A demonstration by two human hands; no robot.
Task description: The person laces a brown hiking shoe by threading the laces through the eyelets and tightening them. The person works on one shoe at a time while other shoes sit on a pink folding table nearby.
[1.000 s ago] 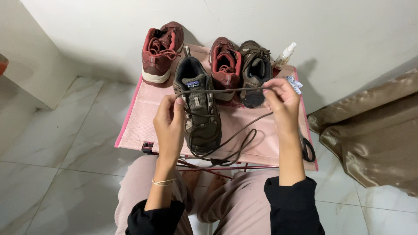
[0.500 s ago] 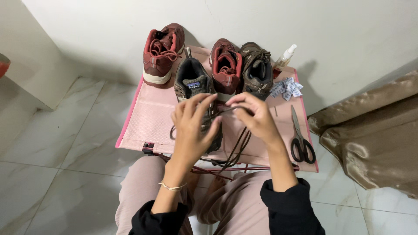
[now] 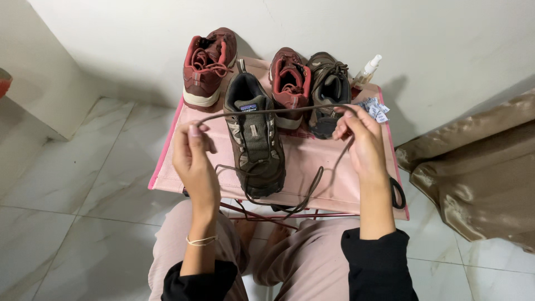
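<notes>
Over the pink folding table (image 3: pixel 329 184), left hand (image 3: pixel 195 161) and right hand (image 3: pixel 362 139) each pinch the long brown shoelace (image 3: pixel 267 111), stretched above the brown mesh hiking shoe (image 3: pixel 253 134). Lace looks limp, light; best gripped near the ends.

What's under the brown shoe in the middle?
The brown shoe rests on a pink cloth-topped stand. Loose lace trails beside it. What lies directly beneath its sole is hidden.
</notes>
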